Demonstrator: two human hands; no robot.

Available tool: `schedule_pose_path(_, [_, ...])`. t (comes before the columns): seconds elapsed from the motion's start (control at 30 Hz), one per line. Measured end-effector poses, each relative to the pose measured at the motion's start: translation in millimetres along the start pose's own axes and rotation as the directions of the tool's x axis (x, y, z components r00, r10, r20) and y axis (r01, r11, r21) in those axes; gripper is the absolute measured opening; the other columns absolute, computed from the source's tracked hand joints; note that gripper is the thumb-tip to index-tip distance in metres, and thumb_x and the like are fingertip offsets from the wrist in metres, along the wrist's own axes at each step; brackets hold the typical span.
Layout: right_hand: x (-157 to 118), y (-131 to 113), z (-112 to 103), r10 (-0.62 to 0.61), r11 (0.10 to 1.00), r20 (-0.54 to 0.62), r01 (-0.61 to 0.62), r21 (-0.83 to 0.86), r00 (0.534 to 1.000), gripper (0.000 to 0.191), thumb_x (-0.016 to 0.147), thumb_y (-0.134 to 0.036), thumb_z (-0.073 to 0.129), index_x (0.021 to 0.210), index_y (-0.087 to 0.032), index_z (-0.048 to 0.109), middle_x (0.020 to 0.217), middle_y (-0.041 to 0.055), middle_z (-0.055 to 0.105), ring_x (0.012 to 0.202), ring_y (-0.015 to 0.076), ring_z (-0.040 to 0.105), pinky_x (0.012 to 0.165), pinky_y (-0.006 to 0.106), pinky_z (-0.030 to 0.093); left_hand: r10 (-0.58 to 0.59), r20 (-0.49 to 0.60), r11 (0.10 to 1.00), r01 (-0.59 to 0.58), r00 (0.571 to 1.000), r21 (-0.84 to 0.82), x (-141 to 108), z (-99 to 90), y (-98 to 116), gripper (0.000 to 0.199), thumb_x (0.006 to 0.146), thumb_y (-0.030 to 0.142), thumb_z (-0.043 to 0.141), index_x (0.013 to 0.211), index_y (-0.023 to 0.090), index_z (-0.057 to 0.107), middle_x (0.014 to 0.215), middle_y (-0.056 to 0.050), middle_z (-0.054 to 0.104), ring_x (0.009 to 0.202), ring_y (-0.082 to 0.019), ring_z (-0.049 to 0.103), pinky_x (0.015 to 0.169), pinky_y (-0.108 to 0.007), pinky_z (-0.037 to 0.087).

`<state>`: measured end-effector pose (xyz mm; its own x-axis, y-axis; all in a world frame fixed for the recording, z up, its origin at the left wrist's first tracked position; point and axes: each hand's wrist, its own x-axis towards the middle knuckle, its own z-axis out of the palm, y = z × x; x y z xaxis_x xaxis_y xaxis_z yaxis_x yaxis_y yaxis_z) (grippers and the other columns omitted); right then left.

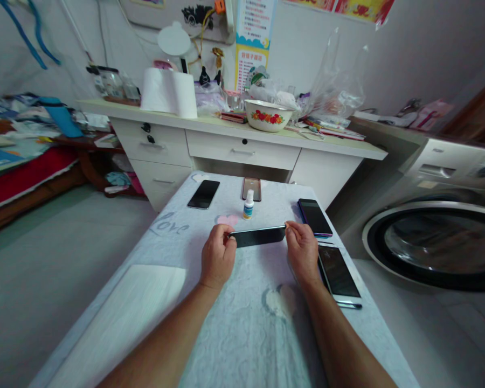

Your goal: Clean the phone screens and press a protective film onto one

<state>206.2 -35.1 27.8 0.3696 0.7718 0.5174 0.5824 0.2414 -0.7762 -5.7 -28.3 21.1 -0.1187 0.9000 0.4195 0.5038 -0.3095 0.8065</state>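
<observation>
A dark phone (258,237) is held sideways between my two hands, its black face tilted toward me above the cloth-covered table (234,334). My left hand (219,256) grips its left end with thumb and fingers, and my right hand (303,252) pinches the right end. Just beyond the phone stands a small white bottle (248,206) with a blue label, in front of a brownish phone case (251,189). Another black phone (204,194) lies at the far left. Beside my right hand are a stacked dark phone (314,217) and a white-edged phone (339,271).
A folded white cloth (125,307) lies on the table's left side. Behind the table is a white desk (242,151) bearing a flowered bowl (268,115) and a paper roll (168,92). A washing machine (440,215) stands at the right, a bed (28,172) at the left.
</observation>
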Motion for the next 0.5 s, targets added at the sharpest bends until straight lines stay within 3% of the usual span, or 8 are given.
schedule_pose_path(0.27, [1.6,5.7,-0.5,0.047,0.986,0.010,-0.045,-0.163,0.999,0.030,0.086,-0.031,0.049,0.093,-0.014,0.073,0.089,0.0108,0.067,0.081,0.0217,0.063,0.079,0.033,0.047,0.010,0.020,1.000,-0.009,1.000,-0.013,-0.8,-1.8,0.6,0.010,0.082,0.019,0.048,0.090,0.021,0.053,0.087,-0.002,0.062,0.080,-0.018,0.060,0.075,-0.030,0.047])
schedule_pose_path(0.5, [2.7,13.1,-2.2,0.111,0.916,0.239,-0.006,-0.402,0.965,0.032,0.081,-0.020,0.042,0.082,-0.015,0.074,0.079,0.0093,0.066,0.074,0.0201,0.059,0.072,0.029,0.041,0.002,0.025,1.000,-0.001,1.000,-0.005,-1.0,-2.5,1.9,0.010,0.081,0.019,0.049,0.090,0.020,0.053,0.086,-0.002,0.062,0.078,-0.018,0.059,0.073,-0.030,0.046])
